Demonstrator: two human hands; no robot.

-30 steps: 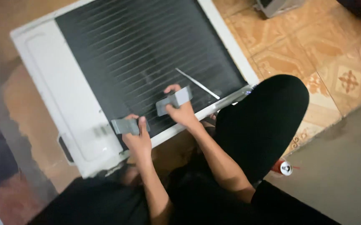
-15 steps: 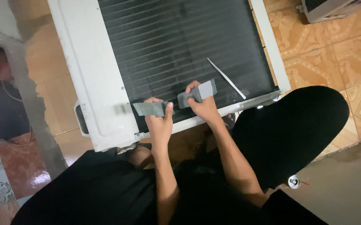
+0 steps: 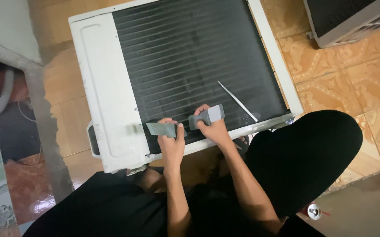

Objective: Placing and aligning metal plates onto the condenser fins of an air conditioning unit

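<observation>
A white air-conditioner unit [image 3: 106, 87] lies flat on the tiled floor, its dark finned coil [image 3: 190, 57] facing up. My left hand [image 3: 171, 141] grips a flat grey comb-like tool [image 3: 161, 129] pressed on the coil's near edge. My right hand [image 3: 212, 127] holds a second grey tool [image 3: 208, 116] on the fins just to the right. A thin metal rod [image 3: 238, 102] rests loose on the coil beyond my right hand.
My knees in black trousers [image 3: 304, 158] flank the unit's near edge. Another white unit [image 3: 347, 22] sits at the top right. A grey hose [image 3: 1, 101] curves at the left by a concrete ledge. A small can [image 3: 314, 211] lies by my right leg.
The view has shifted so the unit sits more squarely ahead. Both hands stay on the coil's near edge with the same tools, hardly moved relative to it.
</observation>
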